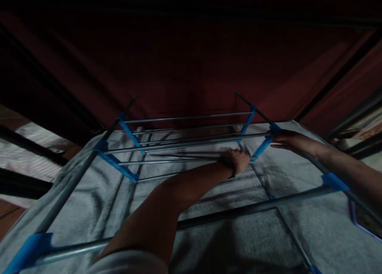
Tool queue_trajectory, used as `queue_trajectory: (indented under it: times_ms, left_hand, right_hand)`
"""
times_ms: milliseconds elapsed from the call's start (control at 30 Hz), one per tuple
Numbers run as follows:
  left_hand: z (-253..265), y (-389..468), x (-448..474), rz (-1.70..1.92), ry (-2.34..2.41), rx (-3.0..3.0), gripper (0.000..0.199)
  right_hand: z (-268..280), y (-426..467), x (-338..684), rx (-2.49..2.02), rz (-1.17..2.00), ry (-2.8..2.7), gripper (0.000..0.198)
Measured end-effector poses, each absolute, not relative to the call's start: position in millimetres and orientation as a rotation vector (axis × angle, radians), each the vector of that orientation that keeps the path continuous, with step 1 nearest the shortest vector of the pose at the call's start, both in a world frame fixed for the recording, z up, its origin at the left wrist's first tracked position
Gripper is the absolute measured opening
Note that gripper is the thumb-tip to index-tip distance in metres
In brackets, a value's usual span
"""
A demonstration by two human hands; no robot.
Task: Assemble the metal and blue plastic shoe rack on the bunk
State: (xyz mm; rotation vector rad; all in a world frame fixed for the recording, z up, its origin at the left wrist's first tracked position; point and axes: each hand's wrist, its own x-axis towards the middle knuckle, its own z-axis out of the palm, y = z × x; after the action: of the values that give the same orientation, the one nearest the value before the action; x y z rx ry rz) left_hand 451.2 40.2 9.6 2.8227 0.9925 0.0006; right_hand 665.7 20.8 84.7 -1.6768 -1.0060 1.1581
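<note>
A rack frame of grey metal tubes with blue plastic connectors [118, 167] lies across a grey blanket. My left hand [239, 159] reaches into the frame with its fingers curled round a thin metal tube [191, 159], close to the tube's right end. Beside it, my right hand [288, 140] is at a blue connector [274, 127] on the right side post. Its visible fingers are stretched out and touch or nearly touch the connector; part of the hand is hidden by the post. A dark band circles my left wrist.
Behind the frame stands a dark red panel [191, 75]. The grey blanket [337, 226] spreads beneath the tubes. A thicker crossbar [227, 215] runs in front, under my left arm. At the right edge lies a dark flat object with a pale purple rim [353, 214].
</note>
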Motion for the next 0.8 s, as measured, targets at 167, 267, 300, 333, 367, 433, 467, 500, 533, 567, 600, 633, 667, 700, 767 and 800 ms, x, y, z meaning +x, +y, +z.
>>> queue_trajectory:
  times_ms: [167, 267, 300, 333, 367, 433, 467, 500, 533, 567, 600, 633, 667, 700, 767, 800]
  left_hand:
    - [9.5, 39.6, 453.9, 0.047, 0.912, 2.776, 0.035]
    - [17.1, 41.3, 454.1, 0.091, 0.966, 2.747, 0.040]
    - [19.3, 42.9, 454.3, 0.105, 0.965, 2.739, 0.042]
    - [21.0, 44.9, 454.6, 0.116, 0.961, 2.732, 0.044]
    - [22.1, 47.2, 455.0, 0.125, 0.955, 2.724, 0.046]
    - [22.8, 52.1, 455.8, 0.135, 0.934, 2.713, 0.047]
    - [22.5, 54.5, 456.0, 0.150, 0.926, 2.709, 0.046]
    - [22.2, 56.7, 456.1, 0.172, 0.919, 2.706, 0.044]
    - [21.8, 58.6, 456.1, 0.199, 0.915, 2.704, 0.042]
    - [21.5, 60.4, 456.2, 0.226, 0.911, 2.707, 0.042]
    - [21.4, 61.8, 456.5, 0.246, 0.905, 2.714, 0.042]
    - [21.4, 62.9, 457.0, 0.252, 0.898, 2.724, 0.043]
    - [21.7, 63.5, 458.0, 0.243, 0.885, 2.735, 0.043]
    - [22.2, 63.7, 459.6, 0.224, 0.873, 2.742, 0.044]
    - [23.8, 62.5, 464.7, 0.191, 0.865, 2.738, 0.044]
    - [25.1, 61.2, 468.0, 0.190, 0.870, 2.726, 0.044]
  right_hand:
    - [81.1, 22.3, 668.0, -1.649, 1.162, -0.996, 0.018]
    - [86.3, 20.2, 662.0, -1.651, 1.145, -1.003, 0.011]
    - [87.5, 20.5, 660.7, -1.648, 1.142, -1.009, 0.011]
    - [88.1, 21.3, 660.0, -1.645, 1.139, -1.015, 0.012]
    - [88.1, 22.3, 660.0, -1.646, 1.137, -1.022, 0.013]
    - [86.9, 23.8, 661.1, -1.660, 1.133, -1.019, 0.015]
    - [85.9, 24.2, 661.8, -1.664, 1.133, -1.016, 0.015]
    - [85.0, 24.4, 662.4, -1.662, 1.134, -1.011, 0.015]
    - [84.2, 24.4, 662.8, -1.652, 1.137, -1.008, 0.015]
    - [83.5, 24.3, 662.9, -1.638, 1.144, -1.008, 0.015]
    - [83.2, 24.3, 663.0, -1.625, 1.151, -1.006, 0.015]
    - [83.0, 24.5, 662.9, -1.618, 1.157, -1.001, 0.014]
    - [83.0, 24.7, 662.9, -1.616, 1.165, -0.994, 0.015]
    - [83.1, 25.0, 663.0, -1.617, 1.173, -0.986, 0.015]
    - [83.2, 25.7, 663.3, -1.619, 1.186, -0.981, 0.016]
    - [83.1, 26.0, 663.4, -1.614, 1.193, -0.995, 0.016]
